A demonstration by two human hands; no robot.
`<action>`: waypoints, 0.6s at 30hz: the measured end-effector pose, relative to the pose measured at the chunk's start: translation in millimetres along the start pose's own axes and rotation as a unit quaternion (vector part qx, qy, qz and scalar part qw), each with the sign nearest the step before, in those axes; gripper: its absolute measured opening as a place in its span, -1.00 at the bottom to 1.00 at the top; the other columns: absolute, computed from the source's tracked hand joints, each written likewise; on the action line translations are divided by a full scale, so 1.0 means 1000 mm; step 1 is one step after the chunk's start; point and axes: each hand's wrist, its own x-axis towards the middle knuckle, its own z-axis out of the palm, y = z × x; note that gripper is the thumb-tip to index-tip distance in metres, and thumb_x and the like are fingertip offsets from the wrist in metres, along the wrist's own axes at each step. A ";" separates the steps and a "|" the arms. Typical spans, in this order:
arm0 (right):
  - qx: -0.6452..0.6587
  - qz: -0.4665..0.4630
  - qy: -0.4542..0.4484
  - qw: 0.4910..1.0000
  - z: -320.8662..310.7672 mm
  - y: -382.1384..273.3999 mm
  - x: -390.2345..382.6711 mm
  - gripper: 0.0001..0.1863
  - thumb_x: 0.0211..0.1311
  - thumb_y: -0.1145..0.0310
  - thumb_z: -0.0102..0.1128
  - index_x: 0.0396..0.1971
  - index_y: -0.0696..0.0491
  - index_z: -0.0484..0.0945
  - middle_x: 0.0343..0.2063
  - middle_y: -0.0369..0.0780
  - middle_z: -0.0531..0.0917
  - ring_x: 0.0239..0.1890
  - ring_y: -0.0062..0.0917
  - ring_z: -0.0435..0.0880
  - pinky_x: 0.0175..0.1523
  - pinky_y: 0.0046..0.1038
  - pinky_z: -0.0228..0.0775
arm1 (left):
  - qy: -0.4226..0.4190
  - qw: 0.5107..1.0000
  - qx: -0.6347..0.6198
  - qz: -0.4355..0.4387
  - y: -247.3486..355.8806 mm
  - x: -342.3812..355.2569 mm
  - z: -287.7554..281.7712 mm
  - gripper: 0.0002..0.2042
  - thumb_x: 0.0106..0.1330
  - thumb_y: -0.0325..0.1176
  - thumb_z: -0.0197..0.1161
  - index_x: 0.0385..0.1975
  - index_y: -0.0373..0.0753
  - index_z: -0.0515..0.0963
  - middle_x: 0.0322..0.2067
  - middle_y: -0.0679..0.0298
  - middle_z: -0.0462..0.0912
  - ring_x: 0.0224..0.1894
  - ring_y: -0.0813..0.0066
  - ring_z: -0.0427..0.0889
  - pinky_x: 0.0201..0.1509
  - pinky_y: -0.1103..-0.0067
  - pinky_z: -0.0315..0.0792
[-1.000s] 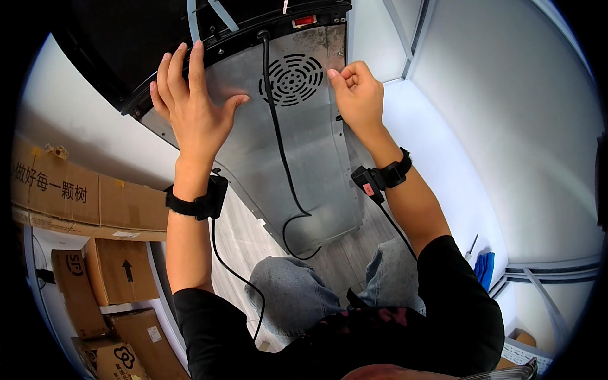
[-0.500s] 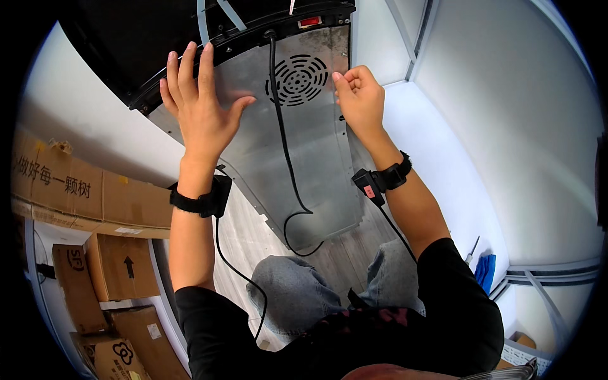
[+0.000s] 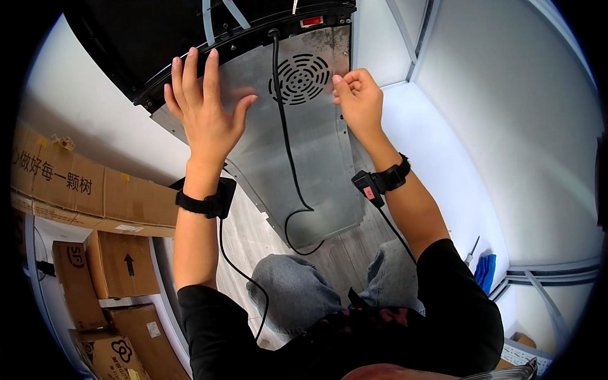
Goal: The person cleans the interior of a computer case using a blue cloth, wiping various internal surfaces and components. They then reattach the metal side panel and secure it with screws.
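Observation:
A grey sheet-metal panel (image 3: 316,164) covers the back of a black appliance (image 3: 126,44) in front of me. Over its upper left part my left hand (image 3: 212,123) lies flat with spread fingers, the tips by the black rim. At the panel's upper right edge, my right hand (image 3: 361,104) is closed, thumb against curled fingers; whatever is in the pinch is hidden. Between the hands are a round slotted vent (image 3: 299,79) and a black power cord (image 3: 284,133), which hangs down the panel and loops near its bottom. A red rocker switch (image 3: 311,21) sits above the vent.
Cardboard boxes (image 3: 123,263) fill shelves at the left, below a long carton (image 3: 63,174). To the right, a white surface (image 3: 437,145) meets a pale partition (image 3: 506,126). A screwdriver (image 3: 471,252) and a blue item (image 3: 485,273) lie near my right elbow.
The appliance and my left hand appear slightly farther right and lower in view. Both hands keep the same poses, with the right one almost still.

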 end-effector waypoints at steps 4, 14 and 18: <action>0.039 -0.028 0.027 0.998 0.002 0.005 -0.001 -0.79 0.24 0.41 0.28 -0.49 0.16 0.44 -0.65 -0.27 0.63 -0.62 -0.69 0.58 -0.49 -0.61 0.40 | 0.005 1.000 -0.002 -0.002 0.002 -0.001 0.002 -0.16 0.03 -0.04 0.49 0.35 -0.08 0.25 0.38 0.11 0.14 0.46 0.04 -0.01 0.41 0.09 -0.17; 0.053 0.017 0.027 0.998 0.001 -0.002 -0.005 -0.80 0.25 0.40 0.27 -0.45 0.17 0.46 -0.62 -0.27 0.62 -0.60 -0.69 0.59 -0.47 -0.62 0.41 | 0.072 0.994 -0.082 0.011 0.015 -0.003 -0.015 -0.51 0.10 -0.39 0.42 0.08 -0.20 0.49 0.21 0.07 0.37 0.27 0.10 0.30 0.28 0.31 0.15; 0.090 0.062 0.020 0.994 -0.027 -0.018 -0.004 -0.80 0.26 0.39 0.26 -0.43 0.16 0.46 -0.60 -0.25 0.63 -0.59 -0.66 0.60 -0.46 -0.63 0.41 | 0.057 0.949 -0.312 -0.005 0.055 -0.006 -0.023 -0.81 0.14 -0.59 0.29 -0.23 -0.32 0.60 -0.16 0.11 0.61 -0.13 0.26 0.59 -0.03 0.53 0.43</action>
